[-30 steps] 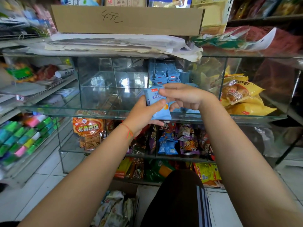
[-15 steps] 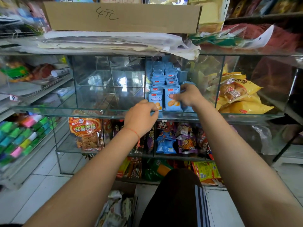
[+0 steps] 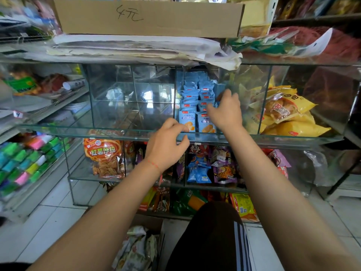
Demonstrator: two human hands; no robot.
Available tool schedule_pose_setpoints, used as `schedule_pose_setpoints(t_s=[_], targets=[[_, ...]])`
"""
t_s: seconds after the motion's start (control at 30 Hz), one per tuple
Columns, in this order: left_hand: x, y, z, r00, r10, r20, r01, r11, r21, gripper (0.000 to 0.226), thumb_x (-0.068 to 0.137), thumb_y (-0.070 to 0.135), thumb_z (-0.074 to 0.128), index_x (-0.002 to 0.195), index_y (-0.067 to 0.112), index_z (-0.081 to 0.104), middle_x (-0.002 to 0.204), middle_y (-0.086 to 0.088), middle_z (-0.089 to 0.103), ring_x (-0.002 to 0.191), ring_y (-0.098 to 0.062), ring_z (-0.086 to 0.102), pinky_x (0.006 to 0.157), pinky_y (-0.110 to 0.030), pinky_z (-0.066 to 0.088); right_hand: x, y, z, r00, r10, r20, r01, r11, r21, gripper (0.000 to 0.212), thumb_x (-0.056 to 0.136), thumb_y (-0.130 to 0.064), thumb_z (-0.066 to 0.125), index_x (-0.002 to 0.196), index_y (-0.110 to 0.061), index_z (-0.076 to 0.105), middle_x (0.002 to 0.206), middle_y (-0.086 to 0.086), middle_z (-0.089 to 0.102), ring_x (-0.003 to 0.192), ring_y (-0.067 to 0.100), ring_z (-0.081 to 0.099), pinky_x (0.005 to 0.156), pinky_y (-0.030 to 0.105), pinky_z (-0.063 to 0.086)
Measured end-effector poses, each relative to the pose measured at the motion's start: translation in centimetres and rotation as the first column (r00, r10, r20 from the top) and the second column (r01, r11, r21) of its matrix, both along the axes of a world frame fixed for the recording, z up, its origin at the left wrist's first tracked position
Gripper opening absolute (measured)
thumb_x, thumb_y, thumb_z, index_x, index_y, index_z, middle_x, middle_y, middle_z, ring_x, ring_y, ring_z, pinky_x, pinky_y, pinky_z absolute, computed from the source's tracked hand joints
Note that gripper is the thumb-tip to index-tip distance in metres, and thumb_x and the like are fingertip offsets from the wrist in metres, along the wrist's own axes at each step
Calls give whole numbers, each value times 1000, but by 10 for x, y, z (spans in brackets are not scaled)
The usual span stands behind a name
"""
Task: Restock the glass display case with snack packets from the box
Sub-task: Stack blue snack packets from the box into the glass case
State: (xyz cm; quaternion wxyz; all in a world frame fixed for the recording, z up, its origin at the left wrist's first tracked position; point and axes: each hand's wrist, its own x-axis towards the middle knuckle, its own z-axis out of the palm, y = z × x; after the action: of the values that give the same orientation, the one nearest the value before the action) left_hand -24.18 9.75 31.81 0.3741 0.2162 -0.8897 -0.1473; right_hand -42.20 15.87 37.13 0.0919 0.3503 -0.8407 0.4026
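Light blue snack packets (image 3: 187,119) stand in rows inside the middle compartment of the glass display case (image 3: 117,132). My right hand (image 3: 226,110) reaches into that compartment, fingers spread and touching the right-hand row of packets. My left hand (image 3: 168,145) hovers at the case's front glass edge with loosely curled fingers, holding nothing. On the floor below sits an open cardboard box (image 3: 148,223) with pale wrapped packets (image 3: 136,249) in it.
The left compartment (image 3: 132,98) holds no goods; yellow bread bags (image 3: 289,114) fill the right one. A cardboard box (image 3: 150,16) and papers lie on top. Lower shelves carry assorted snack bags (image 3: 105,155). My dark-clad knee (image 3: 214,231) is in front.
The blue packets held in both hands a second ago now stand in the compartment. My left hand let go and drew back to the front edge. My right hand reached deeper along the row.
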Motion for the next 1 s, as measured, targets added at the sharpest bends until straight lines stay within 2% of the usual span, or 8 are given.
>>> schedule_pose_setpoints(t_s=[0.1, 0.23, 0.37, 0.53, 0.63, 0.8, 0.9, 1.0], targets=[[37, -11, -30, 990, 132, 40, -131, 991, -27, 8, 89, 30, 55, 87, 23, 57, 93, 5, 53, 65, -16, 55, 53, -29, 45, 58, -5, -2, 979, 93, -182, -145, 945, -294, 14, 86, -25, 51, 77, -14, 50, 74, -3, 52, 71, 22, 50, 58, 29, 30], [98, -53, -86, 814, 191, 548, -345, 919, 192, 17, 90, 37, 56, 89, 22, 65, 94, -3, 67, 90, -25, 65, 70, -32, 50, 151, -40, -53, 837, 481, -262, -527, 838, -146, 20, 84, -27, 52, 68, -15, 51, 58, 1, 52, 58, 26, 52, 50, 31, 34], [163, -79, -153, 668, 121, 734, -501, 802, 324, 21, 91, 36, 52, 88, 18, 64, 94, -6, 65, 91, -26, 62, 69, -32, 46, 213, -86, -152, 713, 698, 56, -700, 706, 112, 21, 86, -32, 51, 68, -22, 51, 63, 2, 53, 62, 22, 55, 54, 34, 41], [232, -108, -249, 630, 94, 771, -631, 640, 438, 34, 97, 36, 48, 98, 10, 69, 109, -13, 68, 96, -30, 63, 76, -32, 47, 244, -135, -280, 685, 574, 449, -728, 551, 408, 29, 94, -28, 51, 76, -8, 60, 73, 9, 59, 70, 24, 57, 60, 38, 47], [260, -126, -302, 644, 54, 763, -661, 542, 519, 38, 101, 29, 43, 71, 11, 58, 104, -19, 68, 85, -28, 59, 67, -31, 40, 261, -161, -342, 672, 504, 542, -740, 442, 507, 31, 94, -27, 51, 66, -13, 53, 67, 6, 53, 68, 25, 56, 58, 36, 42], [281, -157, -366, 590, 70, 805, -745, 432, 508, 30, 98, 24, 46, 116, 5, 62, 119, -18, 62, 109, -38, 57, 87, -44, 47, 291, -203, -423, 634, 463, 619, -764, 251, 594, 17, 92, -21, 55, 101, -11, 64, 95, 10, 64, 94, 28, 62, 67, 30, 41], [286, -170, -399, 576, -1, 818, -723, 466, 510, 41, 98, 25, 48, 136, 10, 48, 135, -21, 51, 117, -42, 51, 94, -50, 46, 305, -220, -470, 598, 483, 639, -764, 104, 637, 37, 92, -17, 55, 129, -13, 52, 123, 15, 56, 114, 32, 55, 83, 32, 44], [281, -174, -420, 569, -93, 817, -670, 523, 526, 45, 103, 25, 41, 146, 12, 39, 146, -21, 41, 127, -39, 44, 100, -45, 39, 312, -231, -505, 626, 435, 647, -712, -17, 702, 48, 95, -21, 52, 142, -18, 41, 142, 15, 43, 128, 34, 43, 96, 34, 41]])
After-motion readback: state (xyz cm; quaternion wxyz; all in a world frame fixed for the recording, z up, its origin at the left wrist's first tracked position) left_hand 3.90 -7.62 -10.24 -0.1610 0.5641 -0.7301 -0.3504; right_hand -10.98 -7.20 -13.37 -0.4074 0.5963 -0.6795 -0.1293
